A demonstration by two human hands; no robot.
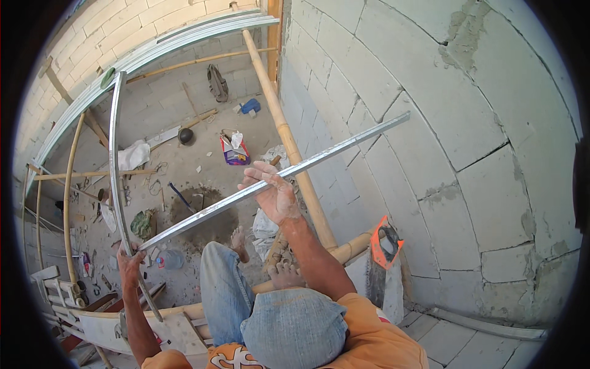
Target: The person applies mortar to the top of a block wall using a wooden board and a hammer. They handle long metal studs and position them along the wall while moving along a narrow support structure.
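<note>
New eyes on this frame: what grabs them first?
First, the long silvery metal bar slanting across the middle, with its lower end at the left hand and the right hand partway along it. Next, a second metal bar running up the left side from the left hand. Then the orange-handled saw, a bright spot at lower right before the pale block wall.

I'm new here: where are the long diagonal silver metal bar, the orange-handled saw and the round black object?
Long diagonal silver metal bar (326, 155): head view, on its upper half.
Orange-handled saw (383, 257): head view, on the handle's lower orange part.
Round black object (185, 136): head view, on its middle.
</note>
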